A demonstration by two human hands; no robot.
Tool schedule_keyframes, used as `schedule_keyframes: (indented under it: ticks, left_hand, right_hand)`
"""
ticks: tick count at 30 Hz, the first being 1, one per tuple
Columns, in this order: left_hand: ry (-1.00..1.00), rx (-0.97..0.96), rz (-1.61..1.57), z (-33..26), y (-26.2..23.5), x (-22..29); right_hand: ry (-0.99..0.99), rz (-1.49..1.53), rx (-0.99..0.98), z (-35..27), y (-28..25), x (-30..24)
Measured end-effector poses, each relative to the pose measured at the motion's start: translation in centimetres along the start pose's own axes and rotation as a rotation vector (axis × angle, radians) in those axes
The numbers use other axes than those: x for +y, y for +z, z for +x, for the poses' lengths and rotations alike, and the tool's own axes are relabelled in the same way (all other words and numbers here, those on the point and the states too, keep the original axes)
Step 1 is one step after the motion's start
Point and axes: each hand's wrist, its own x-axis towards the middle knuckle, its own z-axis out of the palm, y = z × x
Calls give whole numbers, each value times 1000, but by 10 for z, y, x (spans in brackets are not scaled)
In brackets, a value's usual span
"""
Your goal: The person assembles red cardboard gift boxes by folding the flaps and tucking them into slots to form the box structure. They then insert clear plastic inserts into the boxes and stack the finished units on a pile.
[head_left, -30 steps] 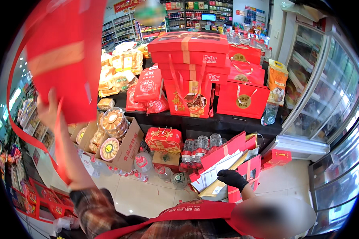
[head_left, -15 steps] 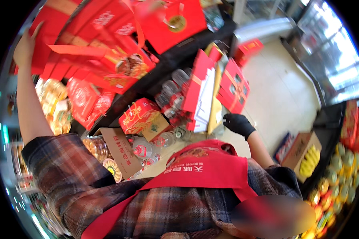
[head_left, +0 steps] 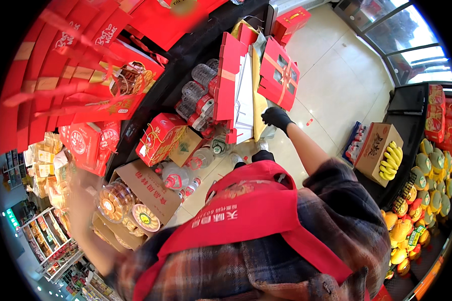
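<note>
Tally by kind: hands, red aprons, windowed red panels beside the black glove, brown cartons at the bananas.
Hands: 2 (left hand, blurred; right hand, gloved)
Windowed red panel: 1
Red apron: 1
Brown carton: 1
Total: 5

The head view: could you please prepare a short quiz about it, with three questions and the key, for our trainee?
1. True or false: both hands are gloved.
2. Which fruit shows at the brown carton on the right side of the picture?
A) apples
B) bananas
C) grapes
3. Short answer: which hand is nearer to the red windowed box?

Key:
1. False: the right hand is gloved, but the left hand, though blurred, is bare.
2. B
3. The right hand.
</note>
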Motion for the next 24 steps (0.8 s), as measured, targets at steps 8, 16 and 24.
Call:
schedule_keyframes:
  ticks: [8,16,24]
  left_hand:
    - [495,-799,-1313,-89,14,116]
    - [589,-191,-1367,-97,54,134]
    - [1143,1383,-1218,-20,87,172]
  right_hand:
    - [388,-252,119,202,2,15]
    - [290,-179,251,280,30,71]
    - [243,-438,250,277,16,82]
